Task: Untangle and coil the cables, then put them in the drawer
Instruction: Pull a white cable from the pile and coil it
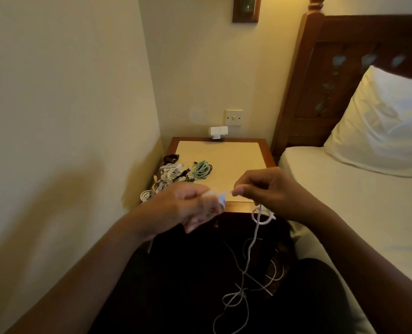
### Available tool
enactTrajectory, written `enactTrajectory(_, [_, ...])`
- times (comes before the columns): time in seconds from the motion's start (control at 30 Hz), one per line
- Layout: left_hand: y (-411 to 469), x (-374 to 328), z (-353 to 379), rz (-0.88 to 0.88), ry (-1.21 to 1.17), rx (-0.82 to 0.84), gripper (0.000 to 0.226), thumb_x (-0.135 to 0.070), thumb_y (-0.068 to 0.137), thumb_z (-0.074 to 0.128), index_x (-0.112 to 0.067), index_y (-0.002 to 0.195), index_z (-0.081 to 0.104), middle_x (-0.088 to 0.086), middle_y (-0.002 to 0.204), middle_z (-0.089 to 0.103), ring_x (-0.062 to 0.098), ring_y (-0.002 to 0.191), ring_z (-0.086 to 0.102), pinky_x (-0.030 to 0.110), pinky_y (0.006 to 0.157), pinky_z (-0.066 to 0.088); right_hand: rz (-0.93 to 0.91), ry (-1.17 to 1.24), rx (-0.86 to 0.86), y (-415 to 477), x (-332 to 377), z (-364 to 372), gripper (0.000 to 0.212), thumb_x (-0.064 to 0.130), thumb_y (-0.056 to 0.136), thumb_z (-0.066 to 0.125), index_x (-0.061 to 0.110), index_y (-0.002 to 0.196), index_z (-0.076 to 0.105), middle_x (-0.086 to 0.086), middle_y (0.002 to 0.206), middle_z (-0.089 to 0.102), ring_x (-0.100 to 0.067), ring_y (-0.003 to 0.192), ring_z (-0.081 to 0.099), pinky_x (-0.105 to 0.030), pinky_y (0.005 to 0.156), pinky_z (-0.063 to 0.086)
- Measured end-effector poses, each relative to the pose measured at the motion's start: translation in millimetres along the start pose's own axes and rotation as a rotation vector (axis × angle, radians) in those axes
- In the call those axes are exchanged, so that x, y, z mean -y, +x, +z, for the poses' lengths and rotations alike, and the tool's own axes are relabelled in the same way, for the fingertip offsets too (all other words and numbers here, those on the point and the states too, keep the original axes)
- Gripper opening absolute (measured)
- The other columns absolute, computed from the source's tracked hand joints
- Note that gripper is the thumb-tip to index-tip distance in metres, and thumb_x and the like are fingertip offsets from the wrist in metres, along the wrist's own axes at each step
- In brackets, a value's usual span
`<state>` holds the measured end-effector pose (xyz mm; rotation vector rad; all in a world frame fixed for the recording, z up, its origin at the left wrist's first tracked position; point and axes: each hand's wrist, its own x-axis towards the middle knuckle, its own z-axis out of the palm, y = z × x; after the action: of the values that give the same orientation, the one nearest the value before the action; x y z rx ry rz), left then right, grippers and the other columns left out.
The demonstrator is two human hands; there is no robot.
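Gripping one end of a thin white cable (254, 237) with left hand (188, 206), pinching it just beside with right hand (270, 191).

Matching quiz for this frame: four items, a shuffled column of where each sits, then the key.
Items
1. green cable
2. black coil
3. long white cable
4. white adapter

Places
A. against the wall behind the nightstand
B. held between the left hand and right hand, trailing down
C. nightstand's back left corner
D. coiled just right of the white tangle

Pairs: 1-D, 2-C, 3-B, 4-A
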<state>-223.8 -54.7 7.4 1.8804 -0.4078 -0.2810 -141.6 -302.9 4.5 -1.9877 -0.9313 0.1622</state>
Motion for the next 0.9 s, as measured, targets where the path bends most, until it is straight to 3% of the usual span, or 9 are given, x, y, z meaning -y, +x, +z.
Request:
enactTrajectory(0.1, [2.0, -20.4, -4.6, 0.121, -0.425, -0.075, 0.037, -0.036, 0.100, 0.050, -0.010, 0.089, 0.073, -0.001, 0.055, 0.044, 0.011, 0.046, 0.042, 0.021, 0.055, 0.040, 0.035, 0.206, -0.090, -2.4, -11.2, 17.7, 0.033, 0.039, 0.105, 0.048, 0.019, 0.097, 0.073, -0.002, 0.068, 0.056, -0.019, 0.062, 0.053, -0.032, 0.061, 0.050])
enactTrajectory(0.2, [19.8, -24.0, 3.5, 0.166, -0.845, -0.110, 0.046, -0.032, 0.107, 0.038, -0.004, 0.096, 0.074, 0.000, 0.061, 0.046, 0.013, 0.054, 0.046, 0.024, 0.060, 0.041, 0.080, 0.313, -0.145, -7.1, -13.6, 53.2, 0.039, 0.032, 0.110, 0.040, 0.010, 0.094, 0.068, 0.000, 0.064, 0.053, -0.018, 0.059, 0.049, -0.028, 0.058, 0.044])
enactTrajectory(0.4, [51.0, -13.3, 15.2, 0.182, -1.147, -0.304, 0.043, -0.025, 0.110, 0.038, 0.010, 0.115, 0.063, 0.007, 0.079, 0.057, 0.015, 0.071, 0.061, 0.025, 0.073, 0.058, 0.121, 0.120, -0.257, -16.5, -2.1, 98.8, 0.026, 0.023, 0.110, 0.045, 0.018, 0.093, 0.064, -0.005, 0.070, 0.068, -0.010, 0.058, 0.058, -0.025, 0.057, 0.045])
enactTrajectory(0.47, [54.4, -10.1, 14.3, 0.204, -1.082, -0.391, 0.040, -0.026, 0.110, 0.040, 0.008, 0.123, 0.056, 0.007, 0.082, 0.060, 0.016, 0.076, 0.064, 0.027, 0.079, 0.057, 0.180, 0.059, -0.201, -20.3, 1.9, 106.8, 0.024, 0.026, 0.109, 0.047, 0.023, 0.094, 0.065, -0.002, 0.075, 0.072, -0.014, 0.063, 0.063, -0.032, 0.062, 0.052])
enactTrajectory(0.57, [54.1, -9.1, 6.3, 0.220, -0.850, -0.583, 0.035, -0.026, 0.110, 0.041, 0.003, 0.124, 0.055, 0.004, 0.078, 0.063, 0.017, 0.077, 0.064, 0.028, 0.083, 0.055, 0.260, 0.041, -0.081, -28.6, 5.8, 106.9, 0.018, 0.028, 0.108, 0.049, 0.027, 0.098, 0.064, -0.001, 0.085, 0.072, -0.011, 0.073, 0.070, -0.028, 0.070, 0.059])
enactTrajectory(0.67, [45.2, -10.5, 3.8, 0.139, -0.296, -0.678, 0.027, -0.029, 0.110, 0.040, -0.012, 0.110, 0.062, -0.001, 0.080, 0.068, 0.010, 0.080, 0.065, 0.023, 0.080, 0.050, 0.269, -0.043, -0.004, -33.7, 14.9, 91.9, 0.014, 0.024, 0.105, 0.055, 0.034, 0.099, 0.062, 0.003, 0.088, 0.068, -0.008, 0.073, 0.069, -0.026, 0.069, 0.060])
enactTrajectory(0.73, [38.9, -2.4, 9.1, 0.090, 0.210, -0.570, 0.025, -0.034, 0.109, 0.043, -0.017, 0.104, 0.061, -0.005, 0.087, 0.069, -0.003, 0.080, 0.063, 0.017, 0.073, 0.046, 0.253, -0.075, 0.014, -33.1, 28.7, 74.4, 0.014, 0.023, 0.104, 0.057, 0.035, 0.104, 0.064, 0.005, 0.086, 0.068, -0.006, 0.070, 0.066, -0.022, 0.064, 0.057])
enactTrajectory(0.8, [34.6, 6.1, 11.3, 0.024, 0.493, -0.376, 0.025, -0.039, 0.107, 0.046, -0.017, 0.100, 0.057, -0.005, 0.084, 0.066, -0.003, 0.076, 0.060, 0.025, 0.069, 0.043, 0.221, -0.077, -0.030, -28.9, 40.7, 49.9, 0.010, 0.027, 0.102, 0.061, 0.032, 0.108, 0.068, 0.007, 0.083, 0.069, -0.003, 0.068, 0.067, -0.016, 0.061, 0.053])
enactTrajectory(0.9, [25.9, 5.4, 4.8, -0.063, 0.460, -0.139, 0.038, -0.055, 0.102, 0.045, -0.019, 0.102, 0.058, -0.001, 0.082, 0.070, 0.004, 0.074, 0.064, 0.036, 0.075, 0.048, 0.194, 0.011, -0.085, -18.2, 37.7, 14.8, 0.012, 0.029, 0.095, 0.071, 0.027, 0.107, 0.071, 0.006, 0.089, 0.072, -0.010, 0.072, 0.073, -0.022, 0.067, 0.059])
